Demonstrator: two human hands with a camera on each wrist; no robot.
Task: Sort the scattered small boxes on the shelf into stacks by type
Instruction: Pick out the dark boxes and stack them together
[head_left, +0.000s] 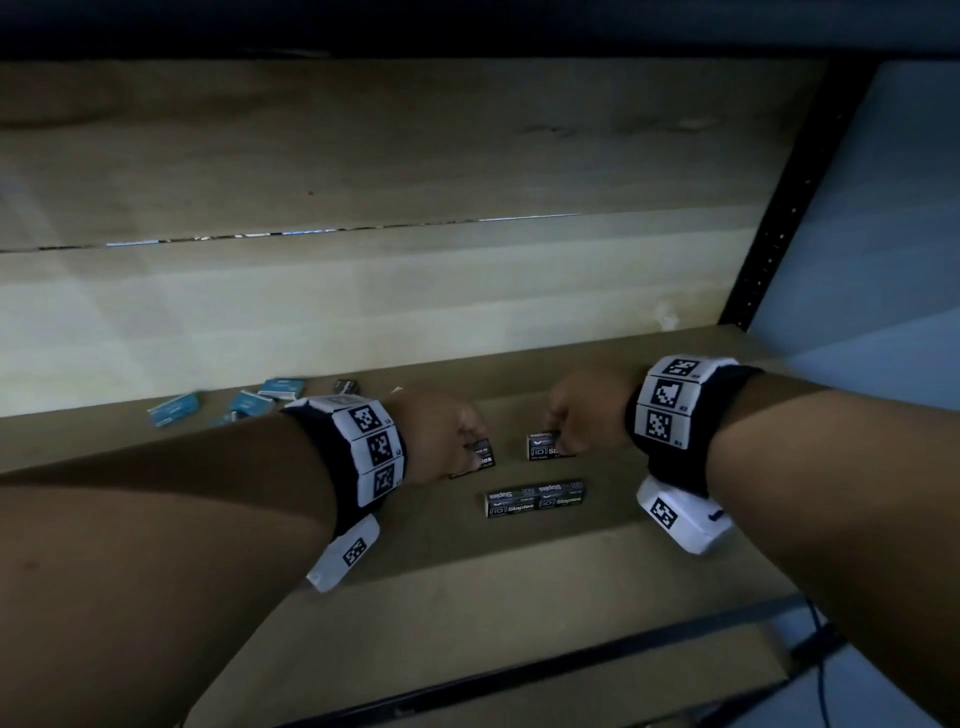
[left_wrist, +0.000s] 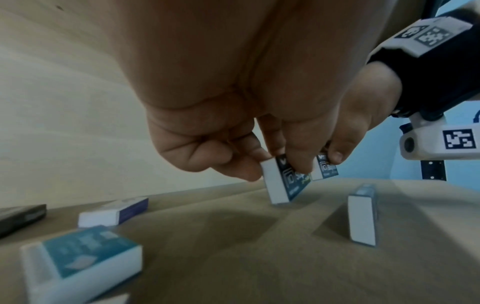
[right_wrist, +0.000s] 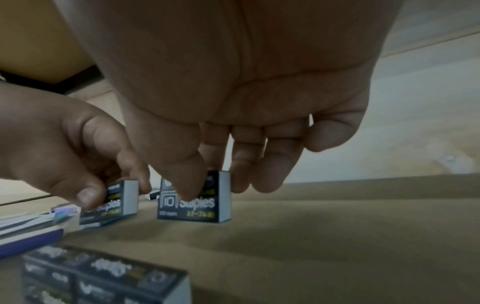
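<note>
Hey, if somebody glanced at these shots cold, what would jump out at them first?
Two hands at the middle of the shelf, each pinching a black staples box: the left hand holds a tilted one, the right hand an upright one. Just in front of them sits a row of black staples boxes, and blue boxes lie scattered at far left.

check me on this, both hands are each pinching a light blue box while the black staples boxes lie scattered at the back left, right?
Not quite: the colours are swapped. In the head view the left hand and right hand each pinch a black staples box, and the light blue boxes lie scattered at the back left. The right wrist view shows the "Staples" print.
</note>
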